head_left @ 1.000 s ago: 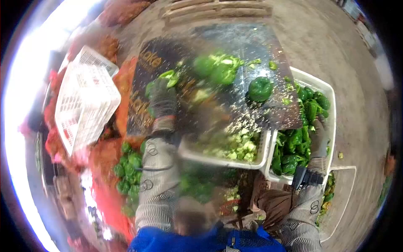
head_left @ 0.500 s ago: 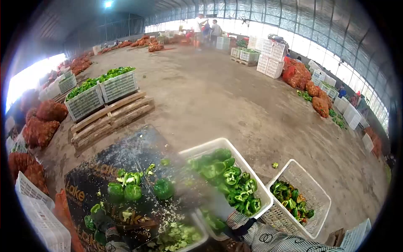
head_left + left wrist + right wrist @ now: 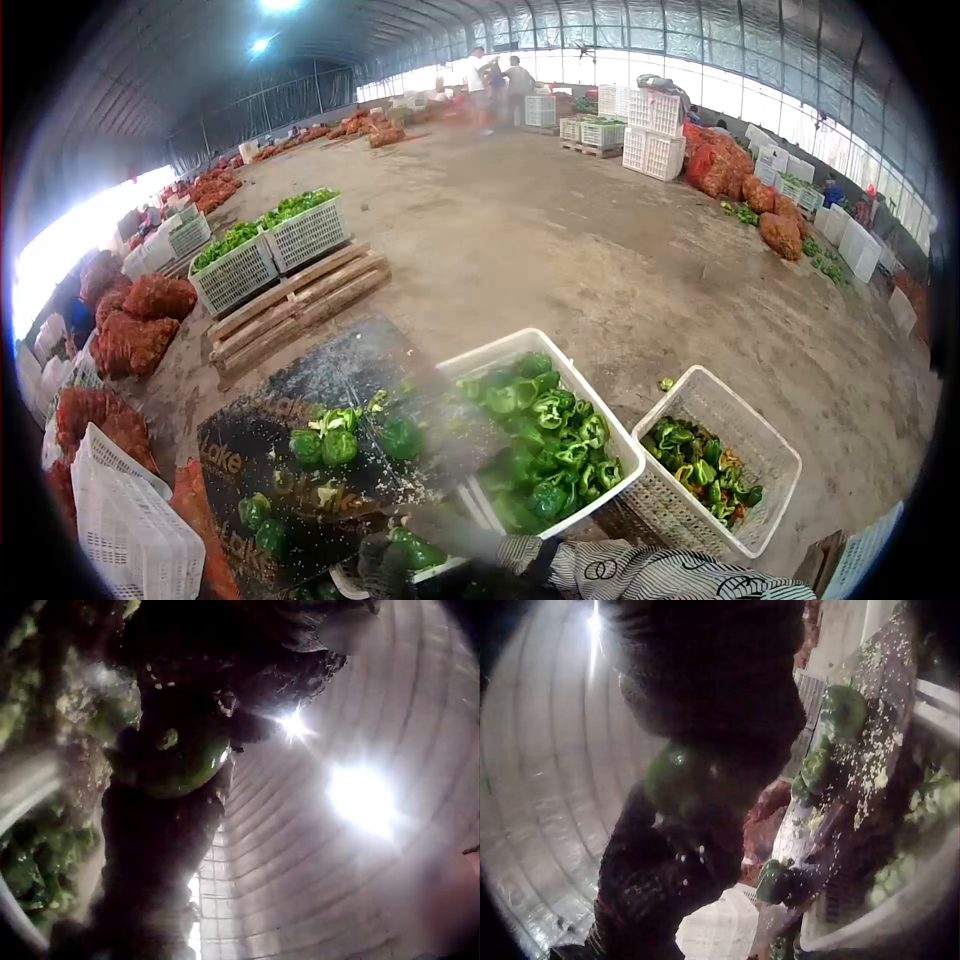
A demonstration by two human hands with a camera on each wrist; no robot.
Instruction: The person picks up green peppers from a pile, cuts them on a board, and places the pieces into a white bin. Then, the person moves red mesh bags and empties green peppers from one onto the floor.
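Note:
Both gloved hands meet at a green bell pepper (image 3: 418,550), low in the middle of the head view. My left hand (image 3: 381,567) grips it from the left. My right hand (image 3: 452,532), blurred, reaches over it from the right with its fingers on it. Seen from the right wrist, the pepper (image 3: 676,778) sits between the dark right glove (image 3: 712,671) above and the left glove (image 3: 664,862) below. The left wrist view is dark around the pepper (image 3: 180,771). Several peppers lie on the black board (image 3: 340,490), a whole one (image 3: 401,438) among them.
Right of the board stands a white crate (image 3: 598,392) of cut peppers. Farther right, another crate (image 3: 783,455) holds mixed peppers. White crates (image 3: 140,530) stand at left; a pallet (image 3: 300,300) carries two filled crates. Seeds litter the board. People (image 3: 518,88) stand far back.
The head view has tilted up from the board to the hall. My left hand has come right from the board's left side; my right hand has left the pepper crate. They now meet at one pepper.

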